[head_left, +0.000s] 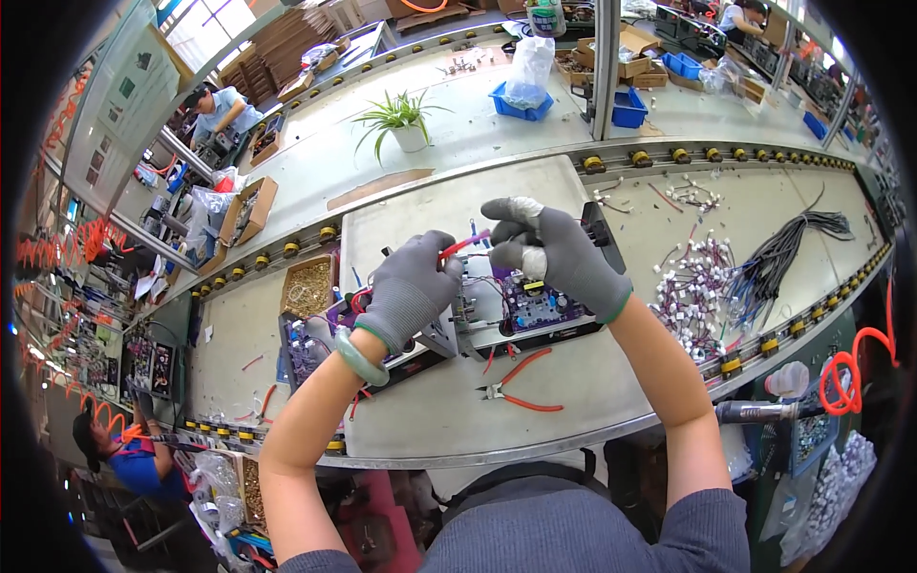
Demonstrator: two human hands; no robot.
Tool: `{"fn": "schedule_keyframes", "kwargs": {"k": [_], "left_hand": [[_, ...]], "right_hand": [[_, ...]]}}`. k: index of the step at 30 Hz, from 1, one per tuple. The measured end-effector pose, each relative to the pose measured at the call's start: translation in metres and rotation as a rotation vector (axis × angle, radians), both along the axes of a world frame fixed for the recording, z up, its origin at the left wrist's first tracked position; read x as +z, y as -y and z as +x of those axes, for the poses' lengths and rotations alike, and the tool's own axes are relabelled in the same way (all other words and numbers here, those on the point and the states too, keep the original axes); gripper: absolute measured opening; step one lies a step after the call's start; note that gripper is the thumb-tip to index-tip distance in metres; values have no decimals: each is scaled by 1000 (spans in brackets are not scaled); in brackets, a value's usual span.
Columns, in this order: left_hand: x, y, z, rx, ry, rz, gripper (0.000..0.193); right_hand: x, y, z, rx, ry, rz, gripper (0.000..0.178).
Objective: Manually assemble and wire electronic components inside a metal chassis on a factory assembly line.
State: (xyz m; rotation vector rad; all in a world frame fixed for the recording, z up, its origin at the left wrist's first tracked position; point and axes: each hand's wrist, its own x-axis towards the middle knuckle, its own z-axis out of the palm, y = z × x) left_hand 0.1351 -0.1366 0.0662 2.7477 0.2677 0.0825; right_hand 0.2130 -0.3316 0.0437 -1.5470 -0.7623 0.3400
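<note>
My left hand [411, 282], in a grey glove, is closed on a red wire [462, 245] whose pinkish end points right. My right hand [559, 250], also gloved, has white tape on thumb and forefinger. Those two are spread around the wire's tip, apparently without touching it. Beneath both hands stand open metal cases; a purple circuit board [544, 307] shows in the right one, and another board [308, 344] lies by my left wrist. My hands hide parts of both cases. Diagonal cutters [523, 382] with orange handles lie on the worktop in front.
White connectors on wires [695, 291] and a bundle of black cables [798, 244] lie at the right. A box of small brass-coloured parts [309, 288] stands left. Roller rails border the bench. Beyond are a potted plant [411, 137] and a blue bin [522, 105]. Co-workers sit farther off.
</note>
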Motion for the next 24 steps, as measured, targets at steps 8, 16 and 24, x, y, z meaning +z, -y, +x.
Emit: {"fn": "schedule_keyframes", "kwargs": {"k": [8,16,24], "left_hand": [[24,29,23,-394,-207,-340,41],[31,34,44,-641,-173,-455,47],[20,46,50,-495,-204,-670,40]], "right_hand": [[24,36,7,-205,428,-148,15],[33,80,18,-315,206,-31,12],[23,49,8,-231,528,-166,13]]}}
